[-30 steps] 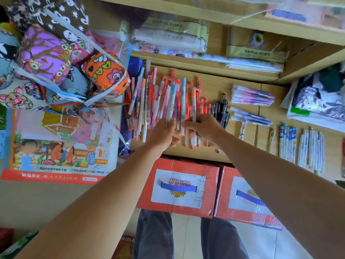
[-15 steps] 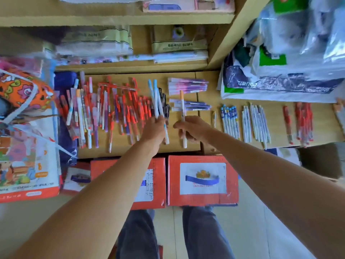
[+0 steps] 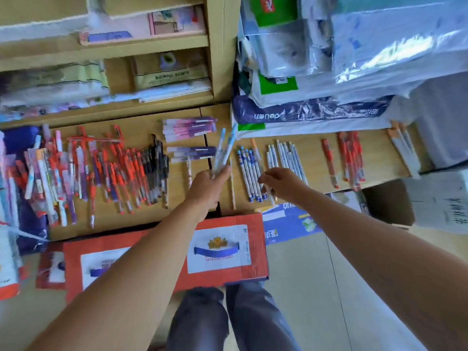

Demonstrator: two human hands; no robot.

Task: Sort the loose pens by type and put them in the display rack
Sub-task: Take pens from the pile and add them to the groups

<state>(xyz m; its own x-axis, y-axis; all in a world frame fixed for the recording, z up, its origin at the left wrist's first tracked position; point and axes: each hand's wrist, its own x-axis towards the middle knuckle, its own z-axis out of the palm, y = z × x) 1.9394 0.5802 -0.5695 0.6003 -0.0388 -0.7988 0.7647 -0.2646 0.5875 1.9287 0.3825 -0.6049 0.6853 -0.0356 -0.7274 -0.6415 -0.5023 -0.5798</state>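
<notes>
Our left hand (image 3: pixel 209 184) grips a few pale-blue pens (image 3: pixel 222 153), fingers curled round their near ends. We hold them above the wooden shelf (image 3: pixel 314 158), long axes running away from us, far tips leaning slightly right. Our right hand (image 3: pixel 278 181) pinches one white pen (image 3: pixel 256 152) (orange end far from us, and blurred), lengthwise over a sorted blue-and-white row (image 3: pixel 247 171). A loose pile (image 3: pixel 106 168) lies at the shelf's left. Red boxes (image 3: pixel 228 252) sit on the pale floor (image 3: pixel 304 287) below; wrapped packs (image 3: pixel 354 59) are stacked behind.
</notes>
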